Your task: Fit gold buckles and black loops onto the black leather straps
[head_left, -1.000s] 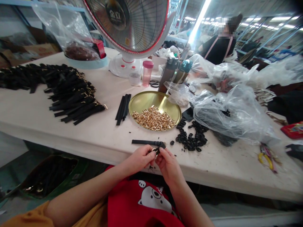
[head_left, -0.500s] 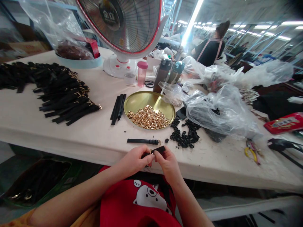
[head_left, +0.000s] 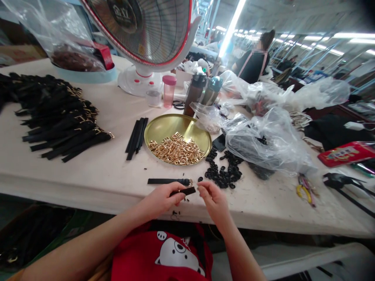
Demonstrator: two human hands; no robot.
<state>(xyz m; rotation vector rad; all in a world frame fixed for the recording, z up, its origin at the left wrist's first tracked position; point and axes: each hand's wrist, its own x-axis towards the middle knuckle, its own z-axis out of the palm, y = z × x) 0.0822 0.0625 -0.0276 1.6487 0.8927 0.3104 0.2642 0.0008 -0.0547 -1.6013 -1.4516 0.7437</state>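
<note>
Near the table's front edge, my left hand (head_left: 168,197) is closed around a short black strap (head_left: 189,191), whose free end points right. A bit of gold shows by the fingers. My right hand (head_left: 215,201) is just right of the strap, apart from it, thumb and fingertips pinched together; whatever they hold is too small to make out. Behind my hands lies another black strap with a gold buckle (head_left: 168,181). Beyond it, a round gold tray (head_left: 158,123) bears a heap of gold buckles (head_left: 177,150). Small black loops (head_left: 224,173) are scattered to the right.
Black strips (head_left: 136,136) lie left of the tray, with a large pile of buckled straps (head_left: 67,125) farther left. A fan heater (head_left: 140,31), bottles (head_left: 195,93) and plastic bags (head_left: 269,140) stand behind. Yellow-handled pliers (head_left: 304,191) lie right. A person (head_left: 253,62) is in the background.
My right hand has let go of the strap and moved away to the right. The strap stays in my left hand. The whole view has shifted slightly.
</note>
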